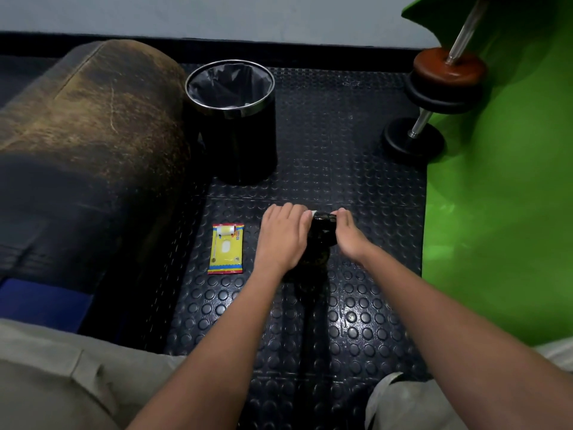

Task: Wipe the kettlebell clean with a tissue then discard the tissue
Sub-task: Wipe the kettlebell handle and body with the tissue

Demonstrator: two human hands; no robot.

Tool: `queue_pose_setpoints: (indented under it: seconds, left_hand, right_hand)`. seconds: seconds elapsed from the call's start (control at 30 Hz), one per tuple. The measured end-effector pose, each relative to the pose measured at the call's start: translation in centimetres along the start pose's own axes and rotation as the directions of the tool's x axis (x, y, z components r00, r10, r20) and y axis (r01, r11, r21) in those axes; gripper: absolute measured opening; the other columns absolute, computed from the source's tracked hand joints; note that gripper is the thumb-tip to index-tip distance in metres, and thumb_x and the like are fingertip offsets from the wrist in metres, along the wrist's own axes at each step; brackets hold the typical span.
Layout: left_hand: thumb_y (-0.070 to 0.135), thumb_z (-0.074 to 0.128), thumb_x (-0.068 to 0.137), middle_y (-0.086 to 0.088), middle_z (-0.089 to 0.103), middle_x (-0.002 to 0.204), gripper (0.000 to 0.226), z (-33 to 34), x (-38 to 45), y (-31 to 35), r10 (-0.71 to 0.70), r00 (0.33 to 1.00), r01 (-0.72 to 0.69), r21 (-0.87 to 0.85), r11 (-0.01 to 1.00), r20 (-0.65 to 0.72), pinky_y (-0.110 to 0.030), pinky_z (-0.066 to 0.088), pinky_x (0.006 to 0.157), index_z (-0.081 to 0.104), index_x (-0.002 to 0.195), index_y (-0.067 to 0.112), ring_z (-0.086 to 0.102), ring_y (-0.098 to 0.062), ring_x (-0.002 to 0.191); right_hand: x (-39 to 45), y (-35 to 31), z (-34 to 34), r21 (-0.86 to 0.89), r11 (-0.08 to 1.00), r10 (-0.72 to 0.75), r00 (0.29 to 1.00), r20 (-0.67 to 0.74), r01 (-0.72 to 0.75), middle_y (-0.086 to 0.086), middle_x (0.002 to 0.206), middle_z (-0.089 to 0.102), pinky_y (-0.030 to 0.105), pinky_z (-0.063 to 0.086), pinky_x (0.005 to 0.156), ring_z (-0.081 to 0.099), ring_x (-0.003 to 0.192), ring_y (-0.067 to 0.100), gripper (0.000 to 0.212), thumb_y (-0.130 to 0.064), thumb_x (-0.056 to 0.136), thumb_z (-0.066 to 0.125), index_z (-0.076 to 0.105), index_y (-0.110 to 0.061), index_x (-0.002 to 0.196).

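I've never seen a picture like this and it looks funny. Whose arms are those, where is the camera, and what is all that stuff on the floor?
The camera sits on a person's head, looking down, so you see their own arms. The left hand and right hand rest on a dark kettlebell on the bumpy black floor mat. A bit of white tissue peeks out by the left fingers; which hand holds it is hidden. Beside it lies a yellow tissue packet. Behind stands a bin for the used tissue, with dumbbells at the right.
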State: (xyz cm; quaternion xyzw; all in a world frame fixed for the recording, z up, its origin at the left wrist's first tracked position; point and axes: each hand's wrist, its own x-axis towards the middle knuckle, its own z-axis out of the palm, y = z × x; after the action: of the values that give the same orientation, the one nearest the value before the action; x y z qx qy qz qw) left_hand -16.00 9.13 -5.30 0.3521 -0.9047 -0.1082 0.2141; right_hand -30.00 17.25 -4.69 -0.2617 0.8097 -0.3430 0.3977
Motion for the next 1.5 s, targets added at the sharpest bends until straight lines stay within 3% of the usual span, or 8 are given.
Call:
queue_pose_setpoints:
  seconds: [0.3, 0.53, 0.67, 0.9, 1.0, 1.07, 1.27, 1.5]
  left_hand:
    - [0.036, 0.026, 0.103, -0.007, 0.061, 0.087, 0.041, -1.0, 1.9, -2.4, -0.478, 0.817, 0.573, -0.351, 0.741, 0.324, -0.034, 0.036, 0.071, 0.048, 0.08, 0.01, 0.055, -0.027, 0.087]
    - [0.034, 0.023, 0.101, -0.015, 0.069, 0.104, 0.052, -0.8, 3.2, 1.0, -0.257, 0.932, 0.235, 0.116, 0.965, 0.255, -0.041, 0.044, 0.086, 0.068, 0.098, 0.008, 0.062, -0.037, 0.098]
    - [0.039, 0.026, 0.103, 0.0, 0.06, 0.097, 0.041, 0.0, 1.2, 1.1, -0.03, 0.995, 0.028, 0.026, 0.999, 0.095, -0.039, 0.04, 0.088, 0.062, 0.102, 0.02, 0.055, -0.024, 0.093]
    - [0.026, 0.025, 0.106, 0.005, 0.048, 0.075, 0.035, -0.1, -0.6, -2.1, -0.247, 0.969, 0.236, -0.28, 0.931, -0.002, -0.042, 0.041, 0.081, 0.044, 0.077, 0.017, 0.044, -0.019, 0.076]
    - [0.031, 0.029, 0.104, -0.004, 0.059, 0.077, 0.046, -0.6, 0.7, -2.4, -0.476, 0.855, 0.513, -0.467, 0.72, 0.204, -0.039, 0.04, 0.076, 0.05, 0.071, 0.007, 0.052, -0.024, 0.081]
    - [0.031, 0.028, 0.102, -0.009, 0.061, 0.079, 0.049, -1.5, 2.1, -2.4, -0.477, 0.81, 0.579, -0.342, 0.74, 0.341, -0.036, 0.039, 0.076, 0.053, 0.066, 0.008, 0.056, -0.031, 0.089]
    - [0.034, 0.011, 0.099, -0.011, 0.068, 0.114, 0.058, -0.8, 4.2, 0.7, -0.262, 0.877, 0.211, 0.167, 0.963, 0.404, -0.049, 0.027, 0.109, 0.063, 0.111, 0.01, 0.06, -0.034, 0.109]
    - [0.037, 0.023, 0.104, 0.01, 0.06, 0.098, 0.034, 0.3, 0.4, 0.3, 0.022, 0.999, -0.02, -0.042, 0.999, 0.046, -0.037, 0.028, 0.108, 0.055, 0.104, 0.026, 0.053, -0.015, 0.095]
  right_hand:
    - [0.1, 0.0, -0.1, 0.017, 0.999, 0.042, 0.999, 0.025, -0.042, 0.008, 0.147, 0.039, 0.054, 0.034, 0.11, 0.042, 0.129, 0.029, 0.053, -0.055, 0.102, 0.005, 0.033, -0.028, 0.138]
    - [0.4, 0.1, 0.3, 0.009, 1.0, 0.015, 1.0, -0.021, -0.015, 0.009, 0.141, 0.046, 0.037, 0.031, 0.098, 0.045, 0.126, 0.027, 0.052, -0.05, 0.104, 0.006, 0.039, -0.024, 0.135]
    - [0.5, 0.3, 0.3, -0.001, 1.0, -0.003, 1.0, -0.025, 0.003, 0.009, 0.136, 0.05, 0.036, 0.033, 0.096, 0.048, 0.12, 0.024, 0.052, -0.048, 0.103, 0.007, 0.042, -0.022, 0.132]
    - [0.5, 0.3, 0.1, 0.024, 1.0, 0.008, 1.0, 0.026, -0.009, 0.01, 0.143, 0.042, 0.053, 0.037, 0.107, 0.044, 0.127, 0.029, 0.053, -0.053, 0.101, 0.005, 0.037, -0.025, 0.132]
    - [0.4, 0.2, 0.1, 0.03, 0.999, 0.016, 1.0, 0.023, -0.017, 0.012, 0.145, 0.041, 0.05, 0.037, 0.103, 0.045, 0.125, 0.031, 0.051, -0.053, 0.102, 0.005, 0.036, -0.026, 0.132]
    - [0.4, 0.2, 0.1, 0.037, 0.999, 0.027, 0.999, 0.02, -0.027, 0.011, 0.148, 0.038, 0.05, 0.036, 0.105, 0.043, 0.13, 0.033, 0.051, -0.053, 0.102, 0.006, 0.034, -0.027, 0.136]
    - [0.7, 0.2, 0.4, 0.009, 1.0, 0.013, 0.999, -0.03, -0.013, 0.012, 0.142, 0.045, 0.04, 0.033, 0.1, 0.045, 0.126, 0.029, 0.05, -0.048, 0.104, 0.007, 0.039, -0.023, 0.133]
    - [0.5, 0.2, 0.3, 0.021, 1.0, -0.004, 1.0, -0.02, 0.004, 0.01, 0.135, 0.05, 0.034, 0.032, 0.094, 0.048, 0.119, 0.024, 0.05, -0.048, 0.104, 0.007, 0.041, -0.021, 0.13]
